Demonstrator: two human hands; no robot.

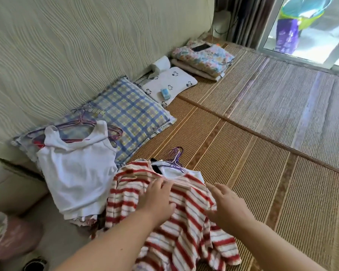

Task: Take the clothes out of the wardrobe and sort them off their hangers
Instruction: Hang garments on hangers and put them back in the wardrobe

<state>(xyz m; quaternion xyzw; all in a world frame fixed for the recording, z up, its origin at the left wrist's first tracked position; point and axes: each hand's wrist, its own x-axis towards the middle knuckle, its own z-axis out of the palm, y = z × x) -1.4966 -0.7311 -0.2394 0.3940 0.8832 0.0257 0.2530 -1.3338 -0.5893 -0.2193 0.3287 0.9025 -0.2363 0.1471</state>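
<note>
Pressing shirt (184, 241) under flat left hand (157, 200), I am holding right hand (229, 208) wide, empty; hanger (177, 156) beyond fingertips should slide out gently, unstretched.

You are in a bedroom at home. Below you is a bed covered by a woven mat (243, 153), with a padded headboard (67, 45) along one side. A checked pillow (129, 114), a smaller printed pillow (170, 85) and folded blankets (202, 59) lie against it. A striped shirt (184, 222) with hangers (176, 155) at its collar lies on the mat. A curtain (249, 18) hangs beside a glass door (305, 36).
</note>
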